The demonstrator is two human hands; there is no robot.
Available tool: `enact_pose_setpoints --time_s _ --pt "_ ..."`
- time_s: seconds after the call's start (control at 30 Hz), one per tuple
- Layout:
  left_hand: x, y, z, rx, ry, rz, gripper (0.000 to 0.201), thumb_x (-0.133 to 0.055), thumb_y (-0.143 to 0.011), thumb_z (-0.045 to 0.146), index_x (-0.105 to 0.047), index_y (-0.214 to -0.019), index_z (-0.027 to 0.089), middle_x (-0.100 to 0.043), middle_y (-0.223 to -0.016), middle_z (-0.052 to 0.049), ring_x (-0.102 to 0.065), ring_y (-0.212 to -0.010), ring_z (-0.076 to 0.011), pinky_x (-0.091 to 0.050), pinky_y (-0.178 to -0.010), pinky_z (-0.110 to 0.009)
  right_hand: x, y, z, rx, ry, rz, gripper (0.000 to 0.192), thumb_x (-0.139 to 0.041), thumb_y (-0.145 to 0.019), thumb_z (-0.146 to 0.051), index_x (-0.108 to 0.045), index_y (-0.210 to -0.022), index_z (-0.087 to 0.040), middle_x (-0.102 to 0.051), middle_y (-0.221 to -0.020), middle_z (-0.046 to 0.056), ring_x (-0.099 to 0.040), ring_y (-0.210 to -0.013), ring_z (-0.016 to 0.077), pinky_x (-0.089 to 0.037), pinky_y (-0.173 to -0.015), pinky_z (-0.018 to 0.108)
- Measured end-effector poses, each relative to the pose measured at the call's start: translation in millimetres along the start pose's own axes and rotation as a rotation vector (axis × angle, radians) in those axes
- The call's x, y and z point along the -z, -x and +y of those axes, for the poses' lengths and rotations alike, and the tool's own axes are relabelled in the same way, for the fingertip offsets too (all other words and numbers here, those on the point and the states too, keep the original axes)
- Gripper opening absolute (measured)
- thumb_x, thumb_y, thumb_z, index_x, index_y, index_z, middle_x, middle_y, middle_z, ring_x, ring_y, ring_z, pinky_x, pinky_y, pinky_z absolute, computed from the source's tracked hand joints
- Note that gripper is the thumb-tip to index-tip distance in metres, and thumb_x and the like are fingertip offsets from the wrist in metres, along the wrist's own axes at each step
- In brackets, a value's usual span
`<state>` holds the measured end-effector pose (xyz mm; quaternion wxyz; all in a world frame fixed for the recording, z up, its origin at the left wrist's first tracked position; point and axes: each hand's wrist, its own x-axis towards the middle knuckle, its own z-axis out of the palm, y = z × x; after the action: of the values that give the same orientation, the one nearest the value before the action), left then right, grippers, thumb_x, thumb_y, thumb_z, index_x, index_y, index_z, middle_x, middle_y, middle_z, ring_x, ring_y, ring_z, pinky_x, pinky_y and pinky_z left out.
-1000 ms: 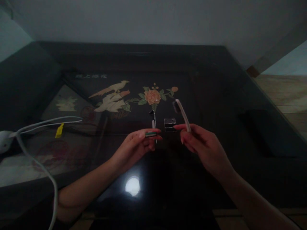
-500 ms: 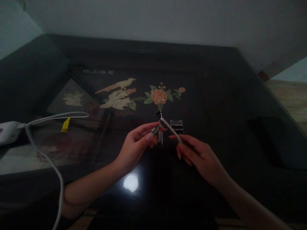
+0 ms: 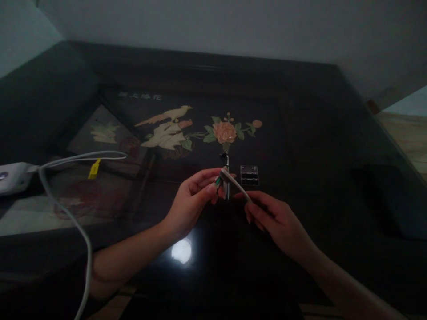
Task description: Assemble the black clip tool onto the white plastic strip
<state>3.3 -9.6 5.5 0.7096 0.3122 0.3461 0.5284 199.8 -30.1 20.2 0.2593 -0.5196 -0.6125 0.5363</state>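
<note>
My left hand point(image 3: 193, 198) pinches a small piece with a green face point(image 3: 218, 180) between thumb and fingers; its kind is too small and dim to make out. In my right hand point(image 3: 271, 211) is a slim pale stick-like tool point(image 3: 238, 185). Its darker far end meets or overlaps the green piece; whether they touch I cannot tell. Just past my left fingertips are a small black piece point(image 3: 223, 155) and a thin white strip, partly hidden by the hand. A small clear-edged case with dark compartments point(image 3: 249, 176) lies beyond my right fingers.
The glossy dark table point(image 3: 310, 146) carries a bird-and-flower picture point(image 3: 224, 132). At left lie a white device point(image 3: 15, 178), its white cable point(image 3: 63, 209) and a yellow tag point(image 3: 94, 169). A dark flat object point(image 3: 383, 204) is at right. A pale wall point(image 3: 213, 26) stands behind.
The stick's far end has come down and left, onto or in front of the green piece. My left hand has shifted slightly right. The whole view has moved a little.
</note>
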Motion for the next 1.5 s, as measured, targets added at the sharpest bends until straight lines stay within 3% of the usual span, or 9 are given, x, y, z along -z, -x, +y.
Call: enact_pose_setpoints --time_s 0.4,0.67,0.9,1.03,1.13,1.33,1.5 --pt "1.1 1.3 1.6 0.037 -0.021 0.026 0.036 -0.084 -0.072 0.035 -0.076 -0.103 0.020 -0.076 -0.105 -0.009 -0.064 -0.074 -0.0099 -0.046 -0.060 -0.016 -2.6 3.6 -5.2 0.062 0.029 0.002 0.031 -0.051 -0.090 -0.029 -0.071 -0.109 -0.014 -0.056 -0.065 -0.001 -0.046 -0.054 0.0107 -0.035 -0.047 0.023" --pt "2.0 -0.2 -1.5 0.031 0.019 0.012 0.038 -0.089 -0.064 0.036 -0.078 -0.096 0.020 -0.075 -0.077 -0.002 -0.059 -0.057 -0.0061 -0.044 -0.053 -0.014 -1.7 1.3 1.4 0.006 0.056 0.107 0.033 -0.055 -0.089 -0.031 -0.071 -0.112 -0.013 -0.056 -0.065 0.000 -0.044 -0.052 0.0106 -0.033 -0.044 0.023" --pt "3.6 -1.0 -1.0 0.042 0.013 0.002 0.038 -0.085 -0.069 0.034 -0.076 -0.103 0.019 -0.076 -0.107 -0.010 -0.063 -0.068 -0.0080 -0.046 -0.058 -0.015 -3.5 6.3 -2.8 0.021 -0.022 -0.046 0.028 -0.054 -0.091 -0.031 -0.071 -0.106 -0.014 -0.052 -0.063 -0.002 -0.042 -0.051 0.0088 -0.033 -0.045 0.021" --pt "4.8 -0.8 -1.1 0.049 0.027 -0.002 0.036 -0.085 -0.071 0.032 -0.076 -0.104 0.021 -0.075 -0.110 -0.009 -0.064 -0.070 -0.0080 -0.048 -0.061 -0.015 -4.3 8.7 -3.3 -0.019 -0.100 -0.134 0.031 -0.052 -0.092 -0.034 -0.068 -0.110 -0.014 -0.050 -0.063 -0.004 -0.041 -0.049 0.0076 -0.033 -0.045 0.021" --pt "4.8 -0.8 -0.8 0.049 0.030 -0.019 0.037 -0.085 -0.070 0.033 -0.076 -0.103 0.021 -0.076 -0.109 -0.008 -0.066 -0.074 -0.0090 -0.049 -0.062 -0.014 -4.1 7.1 -1.4 -0.042 -0.103 -0.111 0.033 -0.051 -0.092 -0.035 -0.066 -0.111 -0.013 -0.049 -0.062 -0.004 -0.040 -0.048 0.0074 -0.031 -0.043 0.021" --pt "4.3 -1.3 -1.2 0.058 0.045 -0.028 0.036 -0.088 -0.066 0.034 -0.078 -0.099 0.022 -0.077 -0.087 -0.003 -0.061 -0.057 -0.0045 -0.045 -0.054 -0.013 -3.7 1.3 2.0 -0.024 -0.004 0.036 0.031 -0.052 -0.091 -0.032 -0.067 -0.110 -0.013 -0.050 -0.063 -0.003 -0.043 -0.049 0.0084 -0.033 -0.043 0.021" --pt "4.4 -0.6 -0.4 0.050 0.034 -0.035 0.036 -0.085 -0.070 0.035 -0.077 -0.102 0.020 -0.076 -0.101 -0.007 -0.061 -0.063 -0.0057 -0.046 -0.059 -0.014 -5.2 6.5 -0.5 0.006 -0.013 -0.039 0.029 -0.051 -0.093 -0.031 -0.067 -0.110 -0.015 -0.049 -0.062 -0.004 -0.042 -0.049 0.0081 -0.033 -0.044 0.021"
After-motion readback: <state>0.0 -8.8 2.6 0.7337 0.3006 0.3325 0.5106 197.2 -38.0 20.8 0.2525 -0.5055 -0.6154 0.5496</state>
